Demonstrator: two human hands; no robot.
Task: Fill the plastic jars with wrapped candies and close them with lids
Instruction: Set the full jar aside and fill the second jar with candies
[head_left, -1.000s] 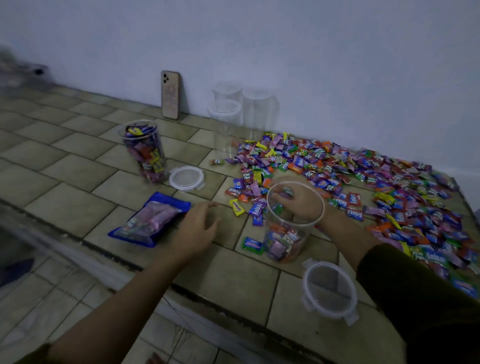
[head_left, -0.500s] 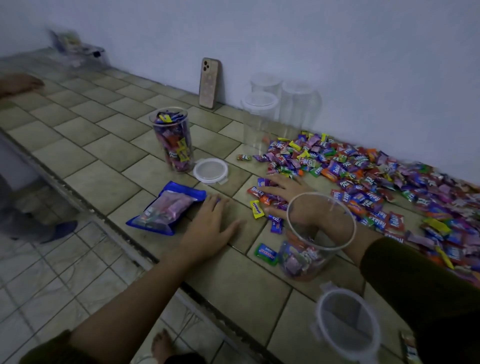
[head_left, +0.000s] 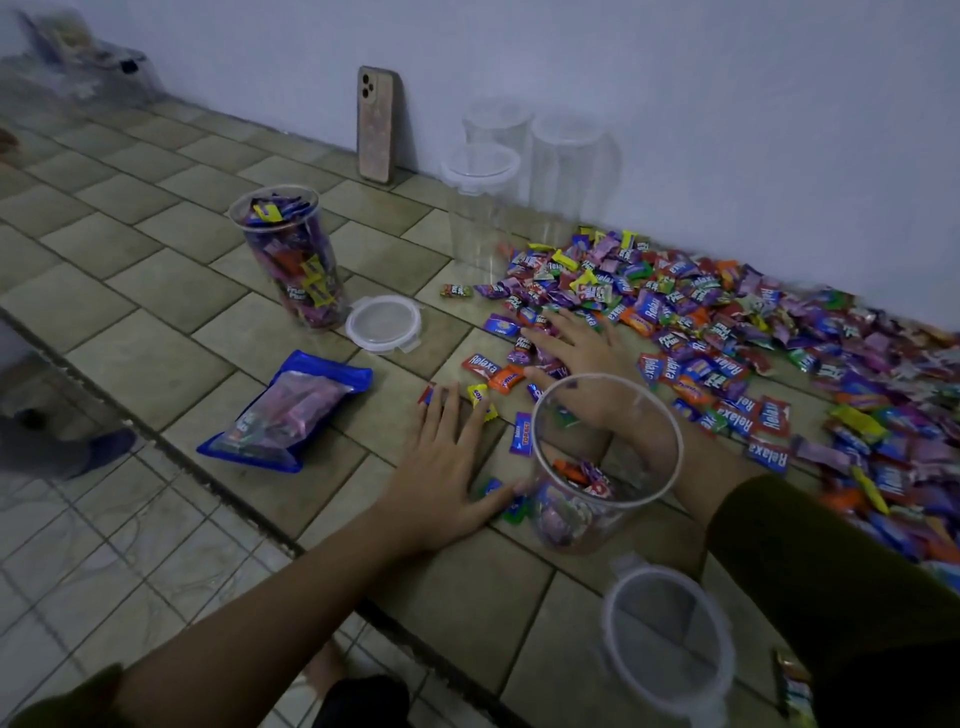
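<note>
Beside clear round plastic jar, left hand flat on tiles.

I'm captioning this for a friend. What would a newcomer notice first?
The bright sprawl of wrapped candies along the wall on the right stands out first. At its near edge the right hand lies spread over loose candies, behind a partly filled open jar, with the left hand flat on the tiles beside it. Farther left stands a full jar, a lid lying alongside.
</note>
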